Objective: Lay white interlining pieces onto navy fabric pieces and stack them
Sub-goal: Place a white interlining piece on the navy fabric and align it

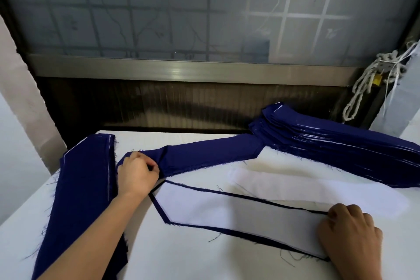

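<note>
In the middle of the table lies a navy piece covered by a white interlining piece [227,211], only its dark border showing. My right hand [347,232] grips the right end of this pair with curled fingers. My left hand [136,175] pinches the left end of a loose navy fabric piece [204,152] that stretches up to the right toward a tall stack of navy pieces [341,138]. A second navy stack [84,188] lies at the left. More white interlining [295,188] lies between the pair and the tall stack.
The white table [181,257] ends at a dark wall under a frosted window [181,18]. A knotted white rope [368,84] hangs at the back right corner. A pale pillar stands at the left.
</note>
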Tool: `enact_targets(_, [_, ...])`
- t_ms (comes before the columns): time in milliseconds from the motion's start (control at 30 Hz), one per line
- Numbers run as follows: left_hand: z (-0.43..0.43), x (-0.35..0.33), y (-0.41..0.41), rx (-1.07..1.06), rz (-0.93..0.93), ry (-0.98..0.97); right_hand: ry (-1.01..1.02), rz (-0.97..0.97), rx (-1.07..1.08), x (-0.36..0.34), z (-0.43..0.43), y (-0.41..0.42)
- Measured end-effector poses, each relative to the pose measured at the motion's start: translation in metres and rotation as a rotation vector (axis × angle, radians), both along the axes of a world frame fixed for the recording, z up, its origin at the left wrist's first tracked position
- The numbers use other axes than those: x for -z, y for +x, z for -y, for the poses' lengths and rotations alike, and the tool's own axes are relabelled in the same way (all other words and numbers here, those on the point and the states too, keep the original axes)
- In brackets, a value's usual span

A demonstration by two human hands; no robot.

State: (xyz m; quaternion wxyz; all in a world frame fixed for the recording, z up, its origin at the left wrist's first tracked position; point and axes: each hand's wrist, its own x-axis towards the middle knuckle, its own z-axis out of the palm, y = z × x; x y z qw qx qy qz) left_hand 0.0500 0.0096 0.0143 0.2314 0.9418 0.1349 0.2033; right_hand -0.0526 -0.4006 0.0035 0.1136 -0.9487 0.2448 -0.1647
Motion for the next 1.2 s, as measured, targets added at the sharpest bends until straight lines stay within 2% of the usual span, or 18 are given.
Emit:
enact_targets(200, [0.013, 0.007, -0.007, -0.039, 0.217, 0.140, -0.026, -0.027, 0.000, -0.002, -0.002, 0.001])
enact_targets(267, [0.014, 0.005, -0.009, -0.007, 0.246, 0.040, -0.037, -0.045, 0.006, -0.003, -0.003, 0.001])
enact_targets(367, [0.013, 0.003, -0.010, 0.020, 0.306, -0.213, -0.036, -0.055, 0.015, -0.003, -0.004, 0.003])
enact_targets(433, [0.013, 0.004, -0.010, 0.009, 0.340, -0.286, -0.023, -0.035, 0.015, -0.001, -0.003, 0.003])
enact_targets(533, [0.009, 0.006, -0.006, -0.052, 0.258, -0.398, -0.035, -0.018, 0.016, 0.002, -0.002, 0.004])
enact_targets(600, [0.004, 0.006, -0.005, -0.076, 0.206, -0.399, -0.043, -0.001, 0.025, 0.004, -0.002, 0.005])
enact_targets(667, [0.001, 0.007, -0.006, -0.032, 0.233, -0.408, -0.051, 0.057, 0.033, 0.005, -0.002, 0.006])
enact_targets(767, [0.001, 0.003, -0.012, 0.141, 0.276, -0.529, -0.107, 0.245, -0.005, 0.008, -0.007, 0.005])
enact_targets(833, [0.006, -0.002, -0.016, 0.268, 0.194, -0.695, -0.168, 0.339, -0.076, 0.007, -0.013, 0.002])
enact_targets(933, [0.009, -0.009, -0.020, 0.441, -0.025, -0.896, -0.220, 0.398, -0.324, 0.000, -0.035, 0.002])
enact_targets(1000, [0.010, -0.008, -0.022, 0.613, -0.173, -0.901, -0.189, 0.424, -0.516, -0.009, -0.067, 0.006])
enact_targets(1100, [0.008, -0.008, -0.022, 0.640, -0.333, -0.977, -0.118, 0.376, -0.803, -0.020, -0.126, 0.018])
enact_targets(1200, [0.003, -0.007, -0.027, 0.965, -0.485, -1.098, -0.046, 0.308, -0.995, -0.023, -0.181, 0.033])
